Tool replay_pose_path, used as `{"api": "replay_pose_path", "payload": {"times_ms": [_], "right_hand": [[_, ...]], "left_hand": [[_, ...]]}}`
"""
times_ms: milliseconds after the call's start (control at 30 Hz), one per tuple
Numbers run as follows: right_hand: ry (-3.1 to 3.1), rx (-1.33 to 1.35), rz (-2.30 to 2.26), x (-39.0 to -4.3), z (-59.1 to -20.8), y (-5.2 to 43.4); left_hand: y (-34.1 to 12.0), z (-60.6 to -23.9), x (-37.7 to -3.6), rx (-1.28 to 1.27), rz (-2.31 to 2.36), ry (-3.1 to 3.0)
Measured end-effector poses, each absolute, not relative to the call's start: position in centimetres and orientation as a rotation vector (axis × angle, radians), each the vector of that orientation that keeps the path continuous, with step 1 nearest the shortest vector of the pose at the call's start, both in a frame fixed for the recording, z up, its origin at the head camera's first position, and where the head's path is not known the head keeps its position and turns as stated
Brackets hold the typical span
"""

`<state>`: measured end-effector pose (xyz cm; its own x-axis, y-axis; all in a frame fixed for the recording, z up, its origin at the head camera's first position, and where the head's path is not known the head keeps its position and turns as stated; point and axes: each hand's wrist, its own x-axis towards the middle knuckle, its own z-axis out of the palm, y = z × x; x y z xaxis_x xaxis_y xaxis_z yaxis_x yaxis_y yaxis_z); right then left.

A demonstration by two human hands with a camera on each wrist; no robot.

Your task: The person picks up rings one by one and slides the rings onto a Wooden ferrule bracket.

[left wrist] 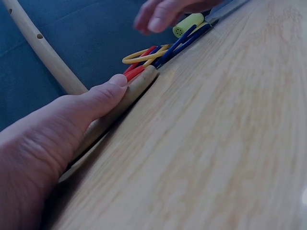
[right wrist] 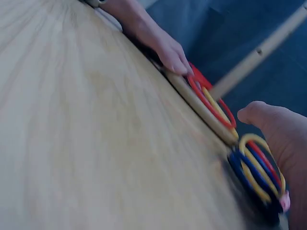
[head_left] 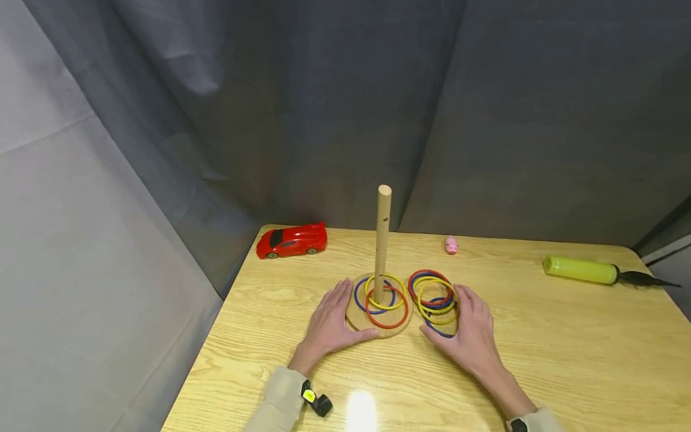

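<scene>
A red toy car is sitting near the far left corner of the pale wooden table, well apart from the hands. Toward the middle of the table, a person's left hand is lying flat with fingers straight and relaxed, holding nothing, its thumb pressing against the left rim of a round wooden base; the left wrist view is showing that thumb touching the base's edge. An upright wooden peg is rising from the base, and a blue, a yellow and a red ring are lying around its foot. Just to the right of the base, a loose stack of rings in red, blue and yellow is lying on the table, touching or nearly touching the base. The right hand is resting on the near right side of that stack, fingers loosely spread over the rings; whether any finger is pinching a ring cannot be told. Behind the stack, near the far edge, a small pink pig figure is standing. Toward the far right corner, a yellow-green hand pump with a black nozzle is lying on its side.
</scene>
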<state>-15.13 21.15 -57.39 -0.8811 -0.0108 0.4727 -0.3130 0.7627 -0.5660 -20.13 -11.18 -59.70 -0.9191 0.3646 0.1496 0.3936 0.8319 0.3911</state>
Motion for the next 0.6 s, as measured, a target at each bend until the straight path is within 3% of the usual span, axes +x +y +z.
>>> {"api": "replay_pose_path", "payload": {"times_ms": [600], "right_hand": [[-2.600, 0.056, 0.978, -15.8, -58.8, 23.1]], "left_hand": [[-11.1, -59.7, -20.1, -0.613, -0.672, -2.924]]}}
